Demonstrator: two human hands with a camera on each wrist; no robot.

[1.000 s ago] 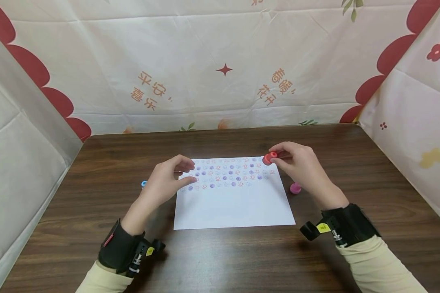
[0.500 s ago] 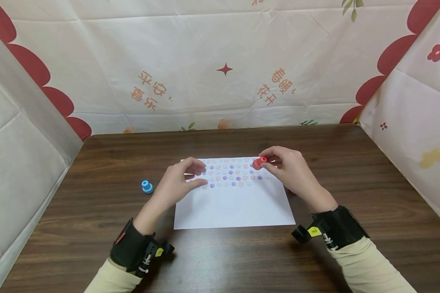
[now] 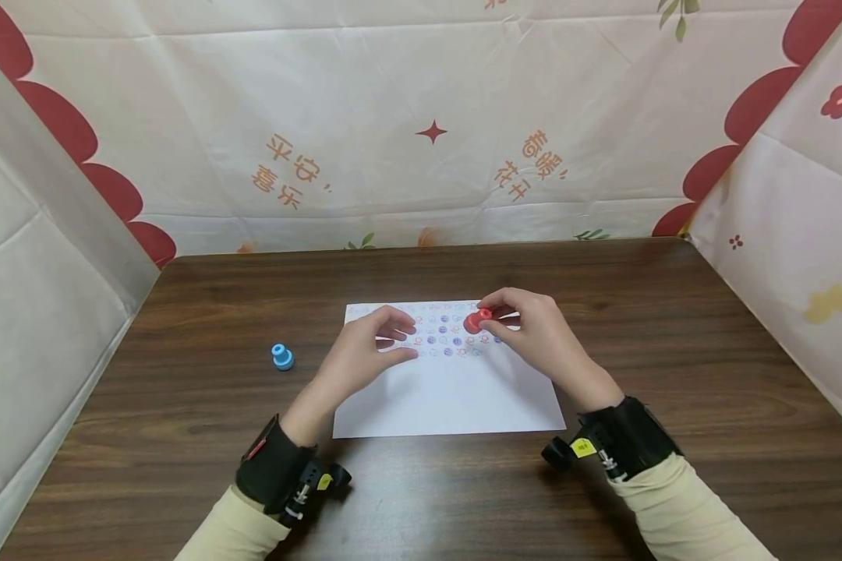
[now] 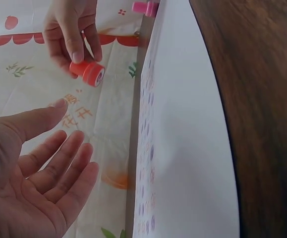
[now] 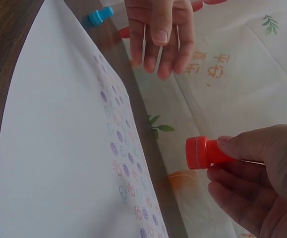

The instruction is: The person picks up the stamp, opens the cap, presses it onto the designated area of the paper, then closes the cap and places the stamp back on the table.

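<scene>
A white sheet of paper (image 3: 456,389) lies on the dark wooden table (image 3: 182,436), with rows of small round purple and red prints along its far edge. My right hand (image 3: 526,331) pinches a small red stamp (image 3: 477,319) above those rows; the stamp (image 5: 202,152) lies sideways between thumb and fingers, also seen as the red stamp (image 4: 87,72) from the left wrist. My left hand (image 3: 368,351) hovers over the paper's left part, fingers relaxed and holding nothing, palm (image 4: 29,183) turned toward the stamp.
A blue stamp (image 3: 281,357) stands on the table left of the paper, seen as well in the right wrist view (image 5: 97,17). A pink stamp (image 4: 144,7) lies beyond the paper's right edge. Patterned cloth walls (image 3: 421,125) close in the table on three sides.
Both hands have drifted leftward and toward each other over the printed rows. The red stamp moved left with the right hand, which now hides the pink stamp in the head view.
</scene>
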